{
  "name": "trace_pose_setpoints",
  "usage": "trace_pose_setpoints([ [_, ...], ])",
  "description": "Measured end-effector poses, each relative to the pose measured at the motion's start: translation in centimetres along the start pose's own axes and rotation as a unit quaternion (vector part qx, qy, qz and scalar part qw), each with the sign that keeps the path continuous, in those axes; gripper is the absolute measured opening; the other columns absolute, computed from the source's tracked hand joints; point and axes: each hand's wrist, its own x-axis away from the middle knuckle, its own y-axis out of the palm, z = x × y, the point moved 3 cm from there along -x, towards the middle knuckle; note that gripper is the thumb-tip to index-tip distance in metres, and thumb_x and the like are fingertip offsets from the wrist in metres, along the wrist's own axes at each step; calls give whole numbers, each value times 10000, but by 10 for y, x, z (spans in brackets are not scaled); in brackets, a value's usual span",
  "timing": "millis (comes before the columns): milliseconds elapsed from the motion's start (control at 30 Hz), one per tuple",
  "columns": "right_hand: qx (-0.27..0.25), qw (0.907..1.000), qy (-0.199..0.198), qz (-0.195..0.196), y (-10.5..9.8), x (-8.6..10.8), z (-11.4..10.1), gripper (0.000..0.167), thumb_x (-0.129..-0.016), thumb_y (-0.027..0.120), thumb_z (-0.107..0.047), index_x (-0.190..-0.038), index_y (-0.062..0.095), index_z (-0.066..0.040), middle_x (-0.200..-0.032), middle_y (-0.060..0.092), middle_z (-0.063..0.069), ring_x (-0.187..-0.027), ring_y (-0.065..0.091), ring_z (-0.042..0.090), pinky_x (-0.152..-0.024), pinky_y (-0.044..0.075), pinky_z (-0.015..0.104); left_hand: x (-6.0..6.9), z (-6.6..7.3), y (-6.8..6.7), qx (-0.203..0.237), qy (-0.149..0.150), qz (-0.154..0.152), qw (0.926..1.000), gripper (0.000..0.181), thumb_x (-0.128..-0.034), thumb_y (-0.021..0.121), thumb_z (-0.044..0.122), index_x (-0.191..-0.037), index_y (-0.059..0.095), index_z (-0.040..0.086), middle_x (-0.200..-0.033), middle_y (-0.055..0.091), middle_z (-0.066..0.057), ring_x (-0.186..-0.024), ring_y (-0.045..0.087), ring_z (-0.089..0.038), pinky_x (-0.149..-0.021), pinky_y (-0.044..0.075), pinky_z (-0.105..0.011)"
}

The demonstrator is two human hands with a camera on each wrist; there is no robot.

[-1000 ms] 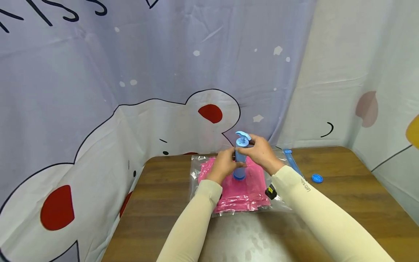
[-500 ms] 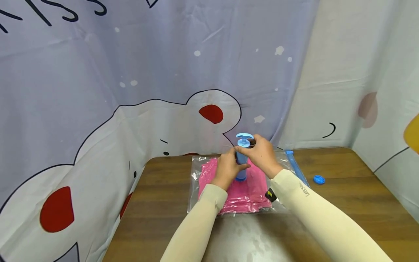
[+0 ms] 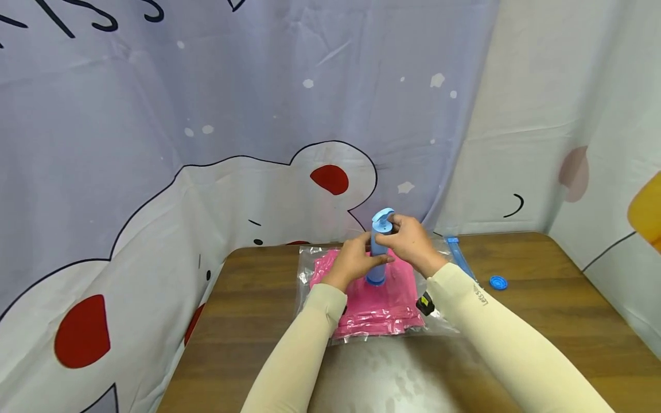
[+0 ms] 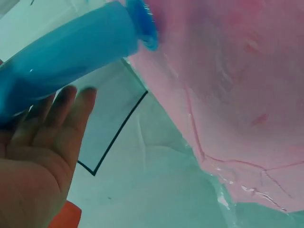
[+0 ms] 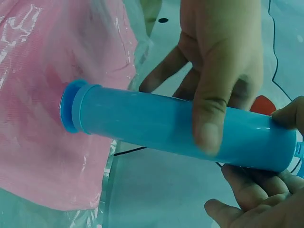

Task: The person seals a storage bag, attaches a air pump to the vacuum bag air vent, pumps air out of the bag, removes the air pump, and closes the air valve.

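Observation:
A blue hand pump [image 3: 378, 246] stands upright, its flanged foot on a clear plastic bag [image 3: 307, 275] with folded pink contents [image 3: 361, 310]. My left hand [image 3: 353, 263] grips the barrel around its middle; in the right wrist view its thumb lies across the blue barrel [image 5: 147, 116]. With my right hand [image 3: 413, 241] I hold the pump's upper end, just under the pale blue curved handle [image 3: 383, 215]. That handle sits close above the barrel. In the left wrist view the pump's foot [image 4: 142, 23] meets the pink bag.
A round ridged blue cap [image 3: 498, 282] lies on the wooden table [image 3: 537, 310] right of the bag. Along the bag's right side runs a blue strip [image 3: 461, 258]. A printed curtain [image 3: 248, 195] hangs directly behind the table's back edge.
The handle appears turned: slanted at first, side-on half a second ago, slanted again now. Both hands keep to the pump with small shifts. Bag and cap stay in place.

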Motion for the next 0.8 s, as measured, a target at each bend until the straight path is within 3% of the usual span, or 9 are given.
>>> trace_pose_setpoints([
  [67,-59,10000,-33,-40,3,0,0,271,-956,781,-193,-1175,746,-37,-1152,801,89,-1022,649,199,-879,551,296,0,-2,0,-14,67,-96,9999,612,-1000,898,360,-1518,671,124,-1430,805,-143,-1345,781,-352,-1120,656,-519],
  [133,-56,10000,-74,-30,5,0,0,270,-952,781,-190,-1173,752,-38,-1152,805,101,-1015,650,203,-870,548,296,0,-4,1,-86,103,-130,9998,571,-1016,883,316,-1500,672,98,-1409,809,-160,-1327,787,-365,-1106,664,-512],
  [267,118,9998,-147,-2,8,2,2,506,-977,785,-249,-1408,703,1,-1407,775,211,-1256,714,320,-1053,604,438,1,-6,3,-193,100,8,9998,550,-1001,903,253,-1475,685,78,-1387,813,-176,-1305,798,-379,-1082,678,-485],
  [400,253,9994,-177,149,10,4,4,745,-1018,835,-391,-1586,553,-1,-1578,656,233,-1413,659,415,-1179,576,571,2,-2,8,-647,16,454,9969,564,-947,957,292,-1413,720,79,-1311,843,-167,-1201,838,-337,-1011,701,-441],
  [567,302,9961,-309,766,8,5,1,675,-1003,881,-419,-1437,614,24,-1382,728,239,-1216,723,391,-1039,613,512,4,5,15,-1119,-120,974,9889,663,-916,983,362,-1443,695,81,-1268,859,-162,-1160,847,-322,-1005,696,-455],
  [800,647,9936,-323,869,5,3,-5,581,-963,921,-384,-1322,720,27,-1230,812,224,-1104,774,366,-943,637,479,7,1,16,-849,-166,1132,9898,682,-913,987,353,-1462,691,78,-1301,851,-136,-1191,835,-306,-1016,695,-447],
])
